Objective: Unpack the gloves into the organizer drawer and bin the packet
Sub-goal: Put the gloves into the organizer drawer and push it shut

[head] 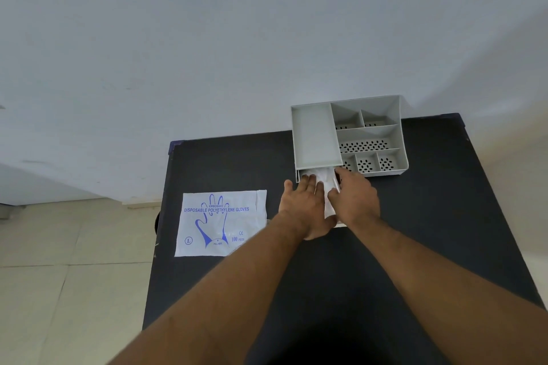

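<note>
A grey organizer (314, 139) with several compartments stands at the far edge of the black table (430, 231). Its drawer is pulled out toward me under the left tray. A stack of clear plastic gloves (326, 184) lies in the drawer, its near end sticking out. My left hand (302, 204) presses flat on the stack's left side. My right hand (355, 198) holds the stack's right side. The flat white gloves packet (221, 222), printed with a blue hand, lies on the table's left edge, partly overhanging it.
A white wall rises directly behind the organizer. Pale tiled floor (59, 275) shows to the left of the table. The table's near half and right side are bare black surface.
</note>
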